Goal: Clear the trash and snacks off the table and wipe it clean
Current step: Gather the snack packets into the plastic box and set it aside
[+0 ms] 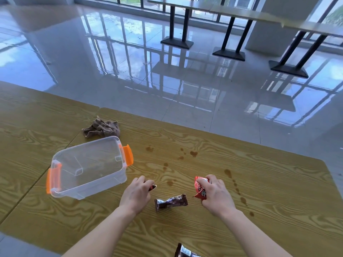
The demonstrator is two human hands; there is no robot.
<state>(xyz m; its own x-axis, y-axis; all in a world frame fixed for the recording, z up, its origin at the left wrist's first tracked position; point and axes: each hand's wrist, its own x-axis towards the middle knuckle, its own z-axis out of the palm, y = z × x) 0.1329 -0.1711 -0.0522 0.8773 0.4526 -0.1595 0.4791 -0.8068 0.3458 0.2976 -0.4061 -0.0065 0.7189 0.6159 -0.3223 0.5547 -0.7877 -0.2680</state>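
The room has a glossy tiled floor point(130, 52) and pedestal tables point(232, 13) along the windows. The work surface is a wood-grain counter point(269, 191).

**State of the hands.** The left hand point(136, 193) holds a small dark wrapper point(153, 186). Its fingers point(142, 179) are curled round the wrapper, and only one end shows. The right hand point(215, 193) grips a crumpled red wrapper point(199, 190), which rests on or just above the counter.

**Controlling relation.** The clear plastic bin point(92, 188) with orange latches stands to the left of the left fingers, just beside them, with its mouth open upward. The left hand is the nearer one. The right hand has to cross over the left hand to reach the bin, so unloading left first appears the shorter path.

**Remaining items.**
- A brown snack wrapper point(171, 202) lies flat between the two hands, on the wrist side of both sets of fingers. Its long axis runs roughly from hand to hand, and it is close to either hand.
- A second dark wrapper point(185, 251) lies at the near counter edge, behind the right wrist.
- Brown stains point(193, 153) are spread beyond and to the right of the right fingers.
- The rag point(102, 128) lies bunched on the far side of the bin, on the left hand's side.

**Progress.** The bin looks empty, so the task is judged to be at an early stage, with wiping not yet started.
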